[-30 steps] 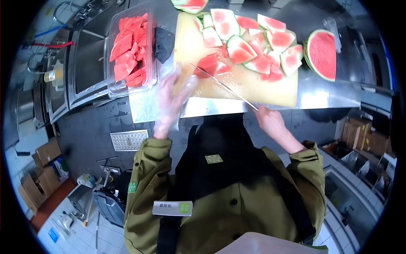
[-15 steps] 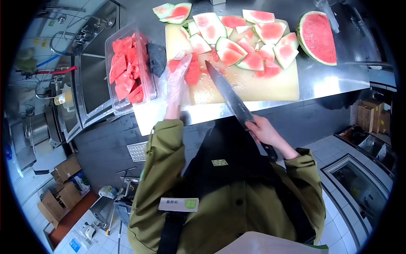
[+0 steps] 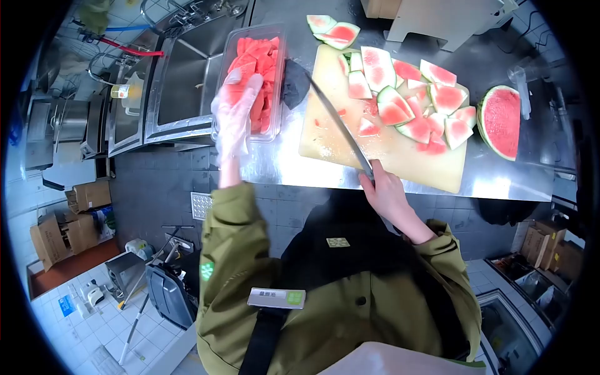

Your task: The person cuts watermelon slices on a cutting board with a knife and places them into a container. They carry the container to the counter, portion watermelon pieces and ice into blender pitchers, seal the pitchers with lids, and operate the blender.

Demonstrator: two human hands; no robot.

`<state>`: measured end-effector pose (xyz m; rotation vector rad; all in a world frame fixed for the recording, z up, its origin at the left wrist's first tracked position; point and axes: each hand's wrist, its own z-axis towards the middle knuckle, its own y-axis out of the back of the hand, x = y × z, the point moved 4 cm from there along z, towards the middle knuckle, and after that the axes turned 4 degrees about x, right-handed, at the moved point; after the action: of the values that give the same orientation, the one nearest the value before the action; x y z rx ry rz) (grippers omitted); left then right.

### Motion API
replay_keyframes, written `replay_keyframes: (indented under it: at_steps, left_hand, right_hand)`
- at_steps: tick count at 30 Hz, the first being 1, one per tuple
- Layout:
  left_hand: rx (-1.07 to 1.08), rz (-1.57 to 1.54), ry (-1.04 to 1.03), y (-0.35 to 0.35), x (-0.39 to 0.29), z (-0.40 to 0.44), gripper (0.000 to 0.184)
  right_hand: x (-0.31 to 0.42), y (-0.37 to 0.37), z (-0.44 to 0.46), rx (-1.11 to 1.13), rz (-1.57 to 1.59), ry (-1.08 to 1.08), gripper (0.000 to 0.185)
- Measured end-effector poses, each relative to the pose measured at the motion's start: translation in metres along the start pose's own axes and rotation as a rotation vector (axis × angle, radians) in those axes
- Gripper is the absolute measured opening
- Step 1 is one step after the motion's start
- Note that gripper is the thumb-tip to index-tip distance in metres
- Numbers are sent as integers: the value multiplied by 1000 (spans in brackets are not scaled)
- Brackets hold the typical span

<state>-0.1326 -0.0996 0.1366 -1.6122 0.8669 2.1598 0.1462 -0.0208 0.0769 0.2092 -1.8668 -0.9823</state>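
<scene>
My left hand, in a clear plastic glove, is over the left side of a clear plastic container full of red watermelon chunks. Its thumb and fingers are curved around red watermelon flesh; the underside of the grip is hidden. My right hand grips a long knife by its handle, the blade slanting over the left part of the cutting board. Rind pieces with some red flesh lie piled on the board, and a small red piece lies near the blade.
A large cut watermelon piece sits right of the board on the steel counter. Rind slices lie at the board's far left corner. A dark cloth is between container and board. A sink adjoins on the left.
My left hand has moved left from the board to the container, and the red pieces it held on the board are gone from there. The knife stays in my right hand. The view has shifted.
</scene>
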Motion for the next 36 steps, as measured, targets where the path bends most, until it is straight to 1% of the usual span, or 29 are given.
replay_keyframes:
  at_steps: [1, 2, 3, 4, 5, 6, 7, 8, 9, 10, 11, 12, 13, 14, 15, 17, 18, 21, 23, 24, 25, 26, 27, 28, 29, 30, 33, 35, 36]
  left_hand:
    - [114, 632, -99, 8, 17, 3, 45]
    - [206, 1202, -340, 12, 49, 2, 61]
    - [153, 1126, -273, 14, 48, 3, 61]
    - [107, 1045, -209, 15, 43, 0, 61]
    - [67, 954, -150, 12, 37, -2, 62]
    - [-13, 862, -106, 13, 23, -2, 55]
    - [-101, 379, -417, 10, 10, -13, 40]
    - [-164, 231, -208, 0, -27, -12, 33]
    - [-202, 153, -426, -7, -18, -11, 25]
    - [-229, -40, -92, -33, -28, -17, 21]
    - [-239, -212, 255, -59, -37, -30, 19]
    - [-122, -217, -132, -84, -22, -27, 18]
    - [-122, -352, -43, -111, 20, -26, 16]
    - [-44, -610, 218, -138, 26, -25, 14]
    - [52, -857, 491, -170, 27, -29, 12]
    - [90, -977, 574, -206, 27, -38, 14]
    - [237, -1157, 548, -221, 21, -49, 18]
    - [515, -794, 443, -241, -15, -62, 28]
    - [772, -668, 249, -227, -64, -70, 37]
    - [821, -461, 167, -209, -58, -77, 41]
    - [873, -348, 116, -185, -61, -85, 41]
    - [879, -176, 84, -156, -61, -87, 44]
    - [697, -624, 357, -122, -24, -87, 45]
    - [845, -292, 173, -107, -32, -78, 48]
    - [876, -201, 119, -97, -29, -69, 49]
    - [847, -204, 144, -96, -29, -65, 49]
    - [746, -413, 379, -99, -15, -57, 51]
    - [712, -547, 484, -99, -1, -47, 52]
    - [698, -599, 524, -97, 8, -40, 52]
  right_hand:
    - [-5, -4, 0, -100, -97, 22, 29]
    - [-11, -13, 2, -202, -191, 45, 34]
    - [-19, -22, 7, -308, -287, 67, 39]
    - [-33, -35, 16, -351, -356, 52, 44]
    - [-40, -41, 25, -432, -429, 58, 41]
    - [-47, -47, 38, -515, -513, 59, 39]
    - [-79, -64, 58, -478, -297, -115, 38]
    - [-78, -56, 68, -558, -300, -55, 37]
    - [-62, -41, 68, -552, -347, -85, 37]
    - [-16, -8, 52, -612, -443, 141, 42]
    - [5, 2, 46, -522, -118, 235, 51]
    - [31, 14, 39, -413, 186, 396, 57]
    - [47, 20, 36, -525, 259, 463, 49]
    - [45, 20, 39, -594, 121, 452, 39]
    - [36, 23, 44, -648, 85, 449, 34]
    - [11, 41, 55, -742, 7, 454, 25]
    - [4, 60, 55, -784, 68, 337, 12]
    - [-43, 89, 74, -830, 17, 154, 9]
    - [-56, 111, 82, -917, 12, 193, 8]
    - [-69, 116, 90, -888, 20, 137, 9]
    - [-88, 123, 103, -848, 38, 67, 10]
    - [-111, 130, 121, -771, 67, -33, 11]
    - [-143, 143, 137, -661, 88, -166, 13]
    - [-173, 156, 146, -551, 112, -306, 14]
    - [-191, 172, 145, -481, 121, -416, 16]
    - [-196, 182, 141, -465, 104, -487, 18]
    - [-150, 196, 105, -727, -195, -389, 16]
    - [-112, 181, 100, -835, -114, -230, 16]
    - [-93, 155, 109, -733, 1, -49, 15]
